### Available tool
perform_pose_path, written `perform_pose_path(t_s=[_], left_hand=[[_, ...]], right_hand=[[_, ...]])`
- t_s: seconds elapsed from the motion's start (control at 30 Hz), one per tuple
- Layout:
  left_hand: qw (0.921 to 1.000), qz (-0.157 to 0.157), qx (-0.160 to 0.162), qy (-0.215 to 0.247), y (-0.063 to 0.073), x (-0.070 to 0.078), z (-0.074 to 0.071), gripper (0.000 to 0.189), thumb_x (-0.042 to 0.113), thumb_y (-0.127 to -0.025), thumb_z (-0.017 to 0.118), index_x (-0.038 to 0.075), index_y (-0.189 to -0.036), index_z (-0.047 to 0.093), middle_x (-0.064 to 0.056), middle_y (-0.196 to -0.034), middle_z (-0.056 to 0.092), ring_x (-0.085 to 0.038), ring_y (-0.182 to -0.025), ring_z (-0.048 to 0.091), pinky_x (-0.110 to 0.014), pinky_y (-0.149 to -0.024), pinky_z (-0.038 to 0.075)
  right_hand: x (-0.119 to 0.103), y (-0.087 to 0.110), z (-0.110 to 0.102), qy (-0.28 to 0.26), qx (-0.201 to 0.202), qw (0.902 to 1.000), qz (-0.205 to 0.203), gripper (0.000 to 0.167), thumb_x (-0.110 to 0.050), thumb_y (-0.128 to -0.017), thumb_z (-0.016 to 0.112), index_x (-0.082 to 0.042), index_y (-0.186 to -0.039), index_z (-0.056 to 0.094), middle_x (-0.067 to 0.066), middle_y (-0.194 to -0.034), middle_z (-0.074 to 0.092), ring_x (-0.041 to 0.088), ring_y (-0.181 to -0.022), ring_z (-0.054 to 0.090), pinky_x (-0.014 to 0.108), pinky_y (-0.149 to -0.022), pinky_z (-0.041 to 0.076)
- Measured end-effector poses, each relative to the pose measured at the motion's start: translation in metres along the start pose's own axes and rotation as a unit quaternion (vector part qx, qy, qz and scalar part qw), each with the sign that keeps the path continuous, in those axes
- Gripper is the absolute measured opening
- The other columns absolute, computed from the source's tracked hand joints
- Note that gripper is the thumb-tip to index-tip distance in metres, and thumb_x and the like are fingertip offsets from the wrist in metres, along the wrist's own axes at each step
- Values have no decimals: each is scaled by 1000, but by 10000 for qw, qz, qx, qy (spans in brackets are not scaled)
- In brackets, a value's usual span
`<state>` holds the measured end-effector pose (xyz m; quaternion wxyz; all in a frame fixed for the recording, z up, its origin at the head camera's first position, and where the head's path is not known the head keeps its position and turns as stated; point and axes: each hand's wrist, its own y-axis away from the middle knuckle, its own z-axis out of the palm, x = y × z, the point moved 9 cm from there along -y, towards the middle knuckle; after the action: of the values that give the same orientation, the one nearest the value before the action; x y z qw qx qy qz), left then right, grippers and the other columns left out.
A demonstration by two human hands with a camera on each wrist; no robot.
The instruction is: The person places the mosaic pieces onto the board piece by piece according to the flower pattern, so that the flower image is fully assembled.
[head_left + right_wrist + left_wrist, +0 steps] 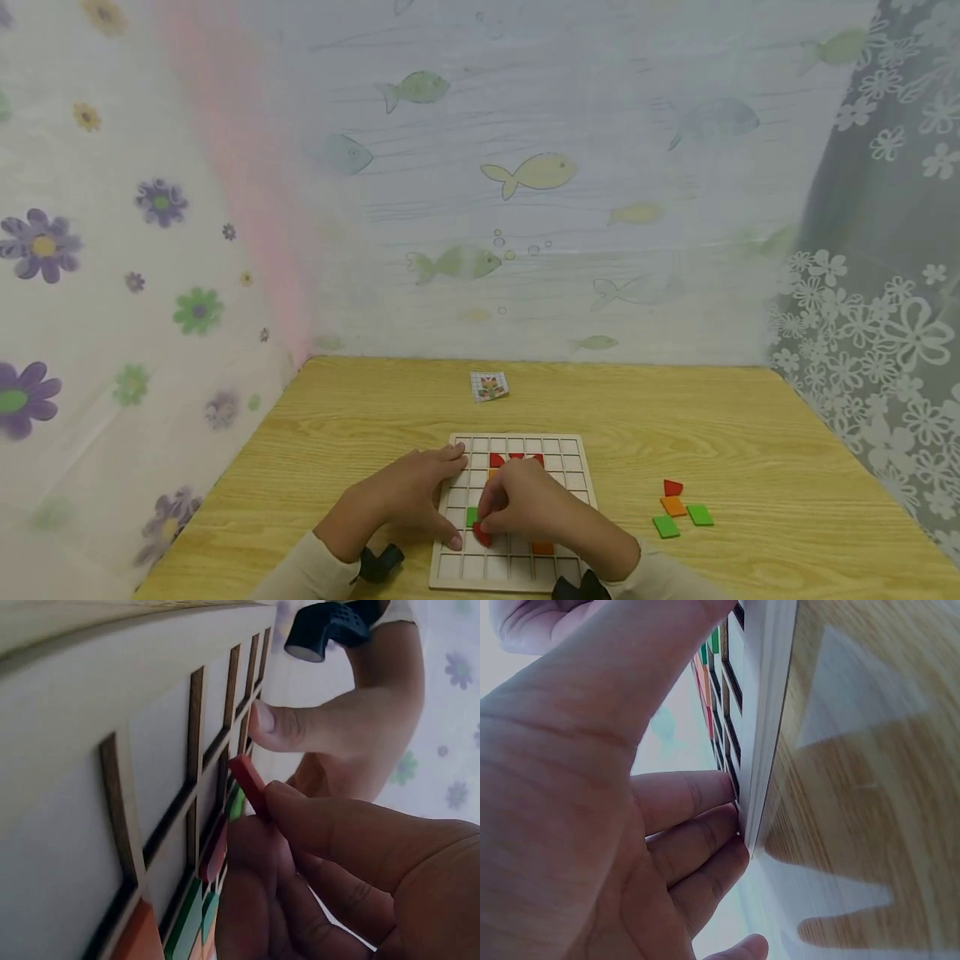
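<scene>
A wooden grid board [452,573] lies on the table. My right hand [536,504] is over its middle, pinching a red tile [248,782] with one curved edge between thumb and index finger. That tile is tilted at the lower left cells, just below a green tile [471,517]. My left hand [408,487] rests along the board's left side, its thumb on the frame and fingertips [724,787] touching the edge. Red tiles [516,457] sit in an upper row and an orange tile [543,549] lower right. My right hand hides several middle cells.
Right of the board lie a loose red tile [672,487], an orange tile [673,506] and two green tiles [701,515]. A small pattern card [489,387] lies behind the board. Fabric with fish drawings [540,171] hangs at the table's back.
</scene>
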<state>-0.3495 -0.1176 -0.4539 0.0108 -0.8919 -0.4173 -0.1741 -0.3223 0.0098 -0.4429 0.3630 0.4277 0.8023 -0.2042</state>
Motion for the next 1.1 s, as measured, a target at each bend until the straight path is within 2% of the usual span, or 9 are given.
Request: perform_pose_path(t_s=[0.47, 1.1], left_hand=[[10000, -1, 23, -34, -1, -2, 1, 112, 66, -68, 88, 13, -158, 45, -6, -167, 37, -29, -154, 37, -64, -119, 34], [10000, -73, -3, -61, -2, -5, 2, 113, 67, -68, 87, 14, -158, 45, -5, -167, 36, -28, -154, 36, -62, -120, 33]], right_hand=[[-7, -4, 10, 125, 13, 9998, 122, 18, -6, -79, 86, -19, -72, 76, -13, -64, 67, 1, -60, 60, 20, -57, 51], [-12, -4, 11, 630, 183, 9978, -76, 20, -9, -78, 88, -21, -69, 75, -19, -59, 63, -3, -58, 58, 18, -56, 50]])
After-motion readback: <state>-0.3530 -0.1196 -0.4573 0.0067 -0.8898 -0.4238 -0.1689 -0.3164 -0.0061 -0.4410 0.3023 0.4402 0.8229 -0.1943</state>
